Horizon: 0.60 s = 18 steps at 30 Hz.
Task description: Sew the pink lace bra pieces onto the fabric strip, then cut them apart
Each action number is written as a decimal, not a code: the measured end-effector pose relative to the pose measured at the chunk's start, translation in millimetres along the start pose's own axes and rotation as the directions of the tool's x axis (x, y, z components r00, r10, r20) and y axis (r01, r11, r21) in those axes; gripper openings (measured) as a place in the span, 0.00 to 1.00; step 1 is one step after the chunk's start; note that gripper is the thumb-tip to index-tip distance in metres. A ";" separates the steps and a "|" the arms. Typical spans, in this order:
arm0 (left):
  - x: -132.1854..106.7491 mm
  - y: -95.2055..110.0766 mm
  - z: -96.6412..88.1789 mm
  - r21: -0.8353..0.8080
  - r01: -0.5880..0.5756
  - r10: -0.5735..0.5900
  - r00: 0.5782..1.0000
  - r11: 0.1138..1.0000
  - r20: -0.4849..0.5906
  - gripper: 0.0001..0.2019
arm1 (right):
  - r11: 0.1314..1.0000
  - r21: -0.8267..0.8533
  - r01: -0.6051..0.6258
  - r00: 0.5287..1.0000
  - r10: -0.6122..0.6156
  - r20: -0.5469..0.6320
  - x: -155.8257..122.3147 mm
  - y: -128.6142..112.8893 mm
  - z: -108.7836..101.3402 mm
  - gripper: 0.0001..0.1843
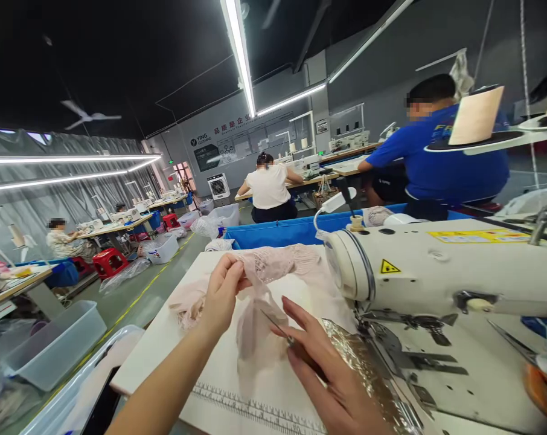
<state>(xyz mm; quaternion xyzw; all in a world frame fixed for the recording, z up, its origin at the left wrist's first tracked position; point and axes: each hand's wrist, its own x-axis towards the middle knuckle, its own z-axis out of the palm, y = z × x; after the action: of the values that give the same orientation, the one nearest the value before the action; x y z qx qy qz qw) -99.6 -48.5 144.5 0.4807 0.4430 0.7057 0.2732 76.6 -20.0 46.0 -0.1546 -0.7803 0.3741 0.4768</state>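
My left hand (pixel 223 290) pinches an edge of thin pale pink fabric (pixel 259 326) between thumb and fingers, raising it off the white sewing table (pixel 219 362). Lace trim (pixel 273 266) and gathered folds spread behind and beside that hand. In my right hand (pixel 323 368) is a thin pointed blade tool (pixel 277 326) with a dark handle mostly hidden by the palm. Its tip points left, in front of the hanging fabric; whether they touch I cannot tell. The right index finger is stretched out. A white sewing machine (pixel 418 266) stands right of both hands.
A printed ruler scale (pixel 255 411) runs along the table's near side. Shiny gold foil (pixel 355 350) lies beside the machine bed. Scissors (pixel 513 341) rest at far right. A blue fabric bin (pixel 273 232) stands behind the table. Co-workers (pixel 268 193) sit beyond; plastic tubs (pixel 60 344) line the left floor.
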 end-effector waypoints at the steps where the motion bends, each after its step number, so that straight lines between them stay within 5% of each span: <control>1: -4.3 -2.2 1.1 -0.015 0.013 -0.012 1.000 1.000 0.012 0.13 | 0.999 0.030 -0.018 1.000 0.018 0.004 6.1 1.4 4.6 0.15; 11: -27.5 -30.5 -7.3 -0.039 0.049 -0.048 0.999 0.998 0.016 0.13 | 1.000 -0.008 -0.028 1.000 0.028 0.010 3.3 16.2 10.3 0.12; 18: -56.9 -66.8 -21.0 0.308 -0.084 0.131 0.982 0.948 -0.135 0.11 | 0.983 -0.167 -0.074 0.992 0.055 -0.118 -14.3 34.5 3.1 0.10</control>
<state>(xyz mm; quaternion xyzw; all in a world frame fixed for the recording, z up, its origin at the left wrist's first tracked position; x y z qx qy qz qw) -99.5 -71.7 57.3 0.4844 0.5380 0.6788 0.1229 77.1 -6.7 11.0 -0.2409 -0.7759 0.3118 0.4927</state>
